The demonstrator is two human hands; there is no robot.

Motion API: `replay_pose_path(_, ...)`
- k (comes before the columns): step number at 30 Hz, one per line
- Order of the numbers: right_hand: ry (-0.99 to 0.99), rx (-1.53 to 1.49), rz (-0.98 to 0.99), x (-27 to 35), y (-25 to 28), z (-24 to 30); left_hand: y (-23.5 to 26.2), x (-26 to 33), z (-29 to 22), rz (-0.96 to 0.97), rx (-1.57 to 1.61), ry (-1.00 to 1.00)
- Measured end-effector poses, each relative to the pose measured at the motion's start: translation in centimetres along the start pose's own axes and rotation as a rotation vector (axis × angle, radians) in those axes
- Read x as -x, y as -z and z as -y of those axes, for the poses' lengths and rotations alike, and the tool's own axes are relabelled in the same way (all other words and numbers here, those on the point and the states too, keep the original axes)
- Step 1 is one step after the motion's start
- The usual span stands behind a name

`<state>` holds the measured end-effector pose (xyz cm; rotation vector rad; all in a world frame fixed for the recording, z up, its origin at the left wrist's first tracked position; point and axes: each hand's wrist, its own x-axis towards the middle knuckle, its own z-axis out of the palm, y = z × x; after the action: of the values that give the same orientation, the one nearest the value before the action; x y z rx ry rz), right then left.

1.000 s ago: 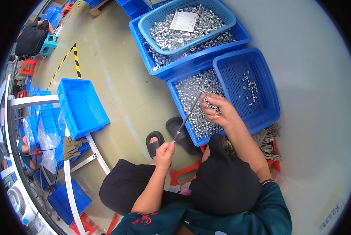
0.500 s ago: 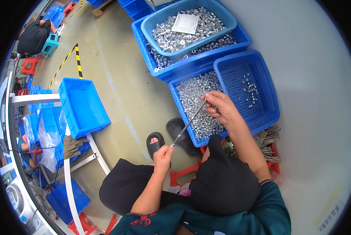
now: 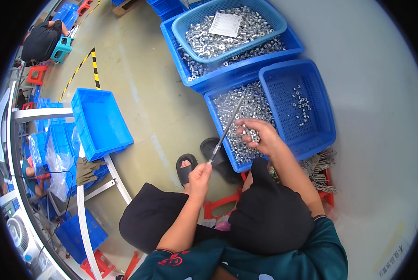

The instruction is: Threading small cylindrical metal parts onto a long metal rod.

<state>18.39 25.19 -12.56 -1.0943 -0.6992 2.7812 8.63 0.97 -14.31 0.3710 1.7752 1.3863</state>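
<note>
Mid-frame, my left hand (image 3: 199, 173) grips a thin metal rod (image 3: 226, 130); my right hand (image 3: 258, 135), closed around small nuts (image 3: 252, 134), must thread one on next.

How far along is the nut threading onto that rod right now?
Done: a few nuts lie in the perforated basket. In hand: the left hand grips the thin metal rod, and the right hand holds nuts beside it. Left: the crate of nuts looks nearly full.
</note>
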Motion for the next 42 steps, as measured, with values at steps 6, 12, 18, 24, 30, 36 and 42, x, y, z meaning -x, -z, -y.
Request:
replay_pose_path(6,0.044,-0.217,0.174,-1.1,1.1,0.4,0.9,0.8,1.1,-0.023,-0.070,0.018)
replay_pose_path(12,0.002,-0.443,0.255,-1.4,1.4,0.7,1.4,1.8,1.5,-0.019,-0.140,0.036)
replay_pose_path(18,-0.043,-0.443,0.195,-1.2,1.0,1.7,1.5,1.9,1.7,-0.052,-0.137,-0.005)
replay_pose_path(24,-0.049,-0.180,0.126,-1.1,0.4,2.9,1.5,1.8,1.4,-0.084,-0.236,-0.033)
replay_pose_path(30,-0.019,-0.015,0.132,-0.5,-0.5,3.4,2.3,1.6,1.3,-0.077,-0.297,-0.118)
replay_pose_path(36,0.124,0.111,0.073,0.6,-2.0,2.8,1.4,1.3,0.7,-0.108,-0.297,-0.131)
replay_pose_path(42,0.231,0.665,0.063,1.1,-3.3,0.2,0.4,0.4,0.6,0.048,-0.041,0.007)
